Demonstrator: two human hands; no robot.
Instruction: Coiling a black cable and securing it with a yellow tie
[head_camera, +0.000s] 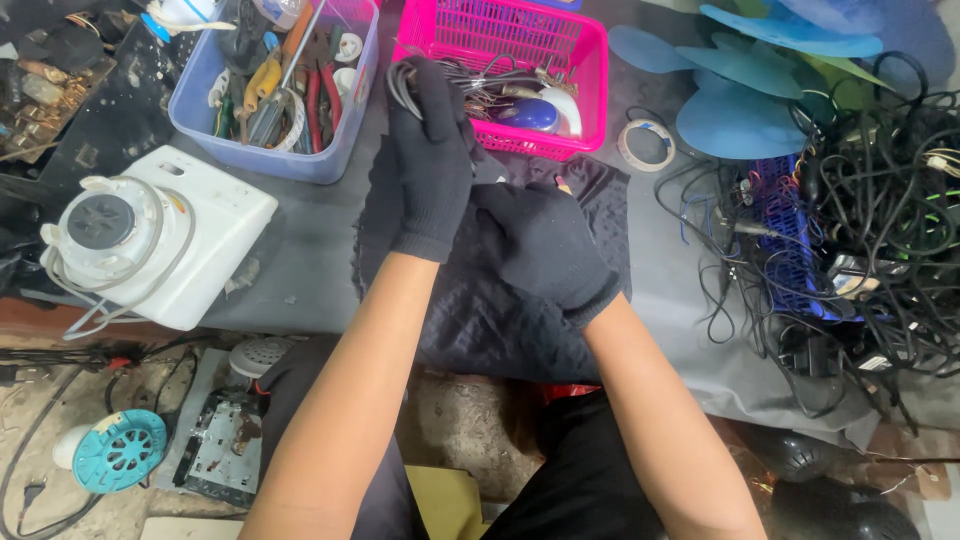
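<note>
1. At far left I see a white appliance (150, 240) near the surface's (300, 290) front edge, part of its base close to the lip. Behind it stands a blue bin (275, 150) of hand tools.
2. My left hand (432, 165), in a black glove, is raised over a black cloth (480, 300). Its grip is closed on a coiled cord (402, 85), which loops out above the fist, just before a pink basket (500, 45).
3. My right hand (545, 245), also gloved, rests lower, touching the left wrist area. I cannot tell whether its grip is closed on anything; the black glove merges with the cloth.
4. Judging progress: the cord looks gathered into loops, so winding seems well along; it is not yet set down.
5. Room: the cloth gives the only open patch. Right of it, a tape roll (645, 145), blue fan blades (745, 110) and a cable tangle (860, 230) crowd the surface up to its front edge.
</note>
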